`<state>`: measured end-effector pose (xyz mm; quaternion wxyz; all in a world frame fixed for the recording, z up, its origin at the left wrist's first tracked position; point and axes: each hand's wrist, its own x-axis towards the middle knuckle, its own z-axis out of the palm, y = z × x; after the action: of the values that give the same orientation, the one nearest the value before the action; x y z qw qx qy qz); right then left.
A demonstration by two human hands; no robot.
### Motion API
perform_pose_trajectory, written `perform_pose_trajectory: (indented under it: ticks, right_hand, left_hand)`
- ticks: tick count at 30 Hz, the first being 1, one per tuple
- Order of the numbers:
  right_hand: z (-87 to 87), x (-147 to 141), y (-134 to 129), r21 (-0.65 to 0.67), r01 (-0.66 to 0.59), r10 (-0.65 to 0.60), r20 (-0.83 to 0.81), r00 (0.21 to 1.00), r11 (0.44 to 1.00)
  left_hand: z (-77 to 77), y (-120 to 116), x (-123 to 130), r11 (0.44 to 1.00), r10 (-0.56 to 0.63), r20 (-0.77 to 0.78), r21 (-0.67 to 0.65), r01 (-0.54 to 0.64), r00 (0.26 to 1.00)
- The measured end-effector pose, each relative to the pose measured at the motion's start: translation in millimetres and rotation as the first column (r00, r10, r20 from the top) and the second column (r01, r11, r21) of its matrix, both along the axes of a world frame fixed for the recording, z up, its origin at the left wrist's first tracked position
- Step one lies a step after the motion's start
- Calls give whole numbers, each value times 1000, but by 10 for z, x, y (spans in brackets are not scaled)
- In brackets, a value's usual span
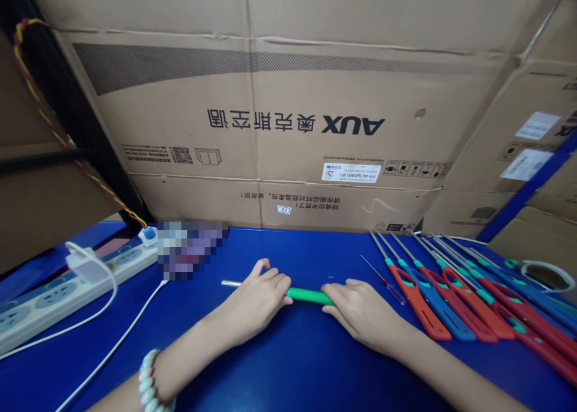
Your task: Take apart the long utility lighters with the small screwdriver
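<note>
A green lighter (309, 295) with a silver metal tube is held level above the blue table (288, 358). Wrapped round its tube end is my left hand (261, 298), and the tube's tip sticks out on the left. My right hand (360, 310) grips the other end of the green body, hiding that end. Both hands are closed, a short stretch of green showing between them. A beaded bracelet (148, 379) circles my left wrist. To the right of my right hand lies a small screwdriver (395, 292) with a clear purple handle.
Several red, orange and blue lighters (446, 304) lie in a row on the right, beside a roll of tape (547, 275). On the left are a white power strip (85, 280) and a white cable (121, 337). Cardboard (288, 81) stands behind the table.
</note>
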<state>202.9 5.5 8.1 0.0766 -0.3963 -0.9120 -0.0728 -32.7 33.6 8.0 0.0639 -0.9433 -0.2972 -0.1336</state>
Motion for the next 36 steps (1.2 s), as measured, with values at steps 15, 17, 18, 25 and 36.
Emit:
perform_pose_trajectory:
  ticks: [15,17,18,25,36]
  right_hand:
    - [-45,152,116,-27,11,-14,-132,991,1000]
    - [-86,118,101,16,-27,29,-137,990,1000]
    - [-104,102,94,45,-43,49,-141,989,998]
    - [-177,74,95,195,-70,96,-130,987,978]
    - [-248,-35,53,286,-124,171,-147,974,950]
  left_hand:
    - [-7,86,-59,998,55,-61,-34,-58,997]
    - [-17,31,2,999,-4,-36,-54,2,999]
    - [-31,5,32,997,-36,-24,-63,34,999]
    - [-110,-43,92,995,-65,50,-75,69,997]
    - [-159,-85,146,990,-143,107,20,141,984]
